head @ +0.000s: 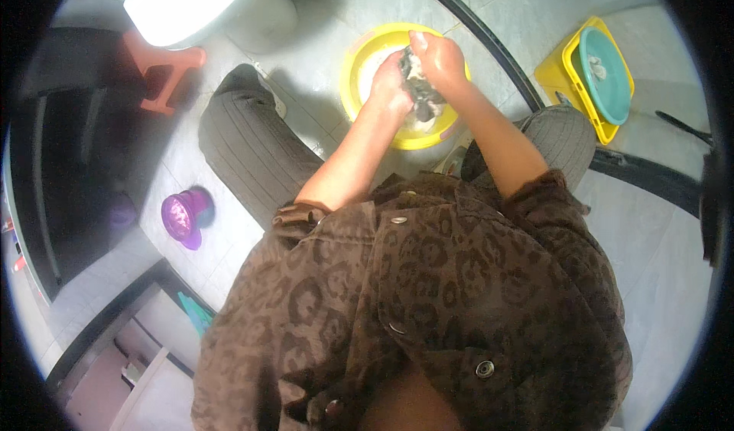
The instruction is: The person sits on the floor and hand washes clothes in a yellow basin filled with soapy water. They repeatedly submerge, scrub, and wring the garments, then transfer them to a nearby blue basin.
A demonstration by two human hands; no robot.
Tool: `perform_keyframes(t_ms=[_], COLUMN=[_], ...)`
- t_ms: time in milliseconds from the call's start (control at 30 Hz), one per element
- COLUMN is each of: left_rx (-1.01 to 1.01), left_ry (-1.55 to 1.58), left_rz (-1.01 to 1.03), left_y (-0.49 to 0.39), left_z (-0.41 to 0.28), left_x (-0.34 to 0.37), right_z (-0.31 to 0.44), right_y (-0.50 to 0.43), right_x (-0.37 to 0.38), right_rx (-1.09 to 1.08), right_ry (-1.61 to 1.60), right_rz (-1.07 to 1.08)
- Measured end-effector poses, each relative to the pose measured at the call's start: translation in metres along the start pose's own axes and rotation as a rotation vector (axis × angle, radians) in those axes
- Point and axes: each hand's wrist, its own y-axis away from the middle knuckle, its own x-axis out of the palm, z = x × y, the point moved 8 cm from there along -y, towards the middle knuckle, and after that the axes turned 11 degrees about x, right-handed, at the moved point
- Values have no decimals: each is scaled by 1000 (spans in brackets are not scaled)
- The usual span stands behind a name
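A round yellow plastic basin (351, 87) with whitish, soapy-looking water stands on the tiled floor between my knees. Over it, my left hand (391, 84) and my right hand (440, 63) are pressed around a wet, bunched grey-and-white cloth (423, 93). The left palm supports the cloth from its left side. From the upper right, my right hand grips it, with wet-looking skin and curled fingers. The lower end of the cloth hangs towards the water. How far it dips in is unclear.
A yellow bin (553, 72) at right holds a tilted teal basin (616, 81) with a small pale item. A curved black floor edging (504, 49) passes right of the basin. Left are an orange plastic stool (166, 75), a purple plastic vessel (182, 216) and a white fixture (186, 6).
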Motion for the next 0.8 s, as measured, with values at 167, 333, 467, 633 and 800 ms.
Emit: perform_keyframes(t_ms=[167,333,467,633,800], left_rx=[-8,-180,-48,104,-19], left_ry=[59,136,62,44,87], left_rz=[37,374,37,175,104], left_y=[-12,-11,2,-31,-12], left_z=[7,18,-22,-2,3], left_x=[-16,22,22,-19,4], right_z=[41,-24,2,44,16], right_y=[49,-27,-12,42,0], right_x=[16,-12,-25,-1,-2], right_rx=[-166,221,266,-219,-2], right_ry=[78,-86,-246,101,228], right_rz=[53,31,258,9,25])
